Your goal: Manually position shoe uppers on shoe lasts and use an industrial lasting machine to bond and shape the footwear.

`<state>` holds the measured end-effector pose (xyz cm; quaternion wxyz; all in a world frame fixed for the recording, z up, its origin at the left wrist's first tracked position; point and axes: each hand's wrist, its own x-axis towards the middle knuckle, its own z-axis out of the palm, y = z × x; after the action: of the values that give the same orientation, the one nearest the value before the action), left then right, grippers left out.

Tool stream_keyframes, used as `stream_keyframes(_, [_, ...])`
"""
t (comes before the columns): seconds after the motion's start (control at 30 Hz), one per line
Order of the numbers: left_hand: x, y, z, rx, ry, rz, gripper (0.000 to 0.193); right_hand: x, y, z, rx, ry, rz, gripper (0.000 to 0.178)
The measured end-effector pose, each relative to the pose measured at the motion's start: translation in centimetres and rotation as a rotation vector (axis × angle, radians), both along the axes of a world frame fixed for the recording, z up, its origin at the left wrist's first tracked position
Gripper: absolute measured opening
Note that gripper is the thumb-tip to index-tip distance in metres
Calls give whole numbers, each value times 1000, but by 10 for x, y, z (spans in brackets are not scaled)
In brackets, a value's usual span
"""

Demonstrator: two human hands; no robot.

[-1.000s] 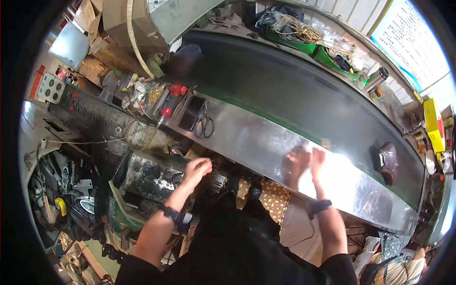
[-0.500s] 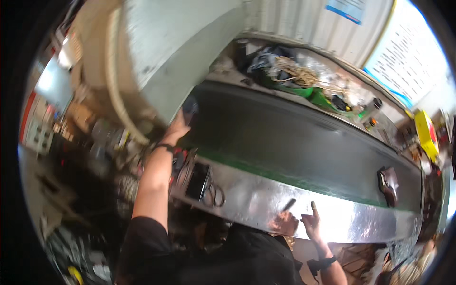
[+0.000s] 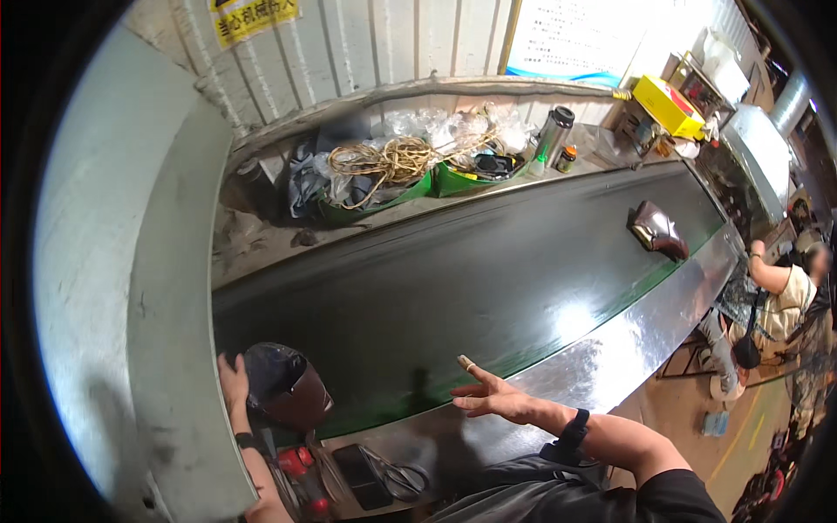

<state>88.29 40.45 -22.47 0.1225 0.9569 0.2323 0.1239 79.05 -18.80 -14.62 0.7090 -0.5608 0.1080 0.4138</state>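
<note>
1. Now the left hand (image 3: 234,382) is sitting just beside the dark boot (image 3: 296,397), partly hidden by the grey housing (image 3: 174,305); whether its fingers are gripping, I cannot tell.
2. The right hand (image 3: 497,398) is spreading its fingers wide, holding nothing.
3. Beyond those right fingers, a brown shoe (image 3: 660,231) is lying on the dark belt (image 3: 436,288).
4. So far, neither piece is visibly being lifted; both are appearing to rest there, untransferred.

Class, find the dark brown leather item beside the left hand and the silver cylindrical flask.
Dark brown leather item (image 3: 298,394), head view: its outer wall.
Silver cylindrical flask (image 3: 553,140), head view: middle of its body.
</note>
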Motion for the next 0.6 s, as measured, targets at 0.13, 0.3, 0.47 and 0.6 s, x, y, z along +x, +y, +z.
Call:
stream_keyframes(0.13, [-23,86,-48,-11,203,405,78,11,20,-12,-4,77,54,115])
stream_keyframes(0.3, [-39,104,-60,292,131,463,89,39,77,-32,-12,124,106,121])
stream_keyframes(0.47, [-42,78,-60,-12,193,592,88,57,150,-61,190,299,54,126])
stream_keyframes(0.6, [-50,65,-62,-61,116,648,85,61,230,-78,300,318,-41,130])
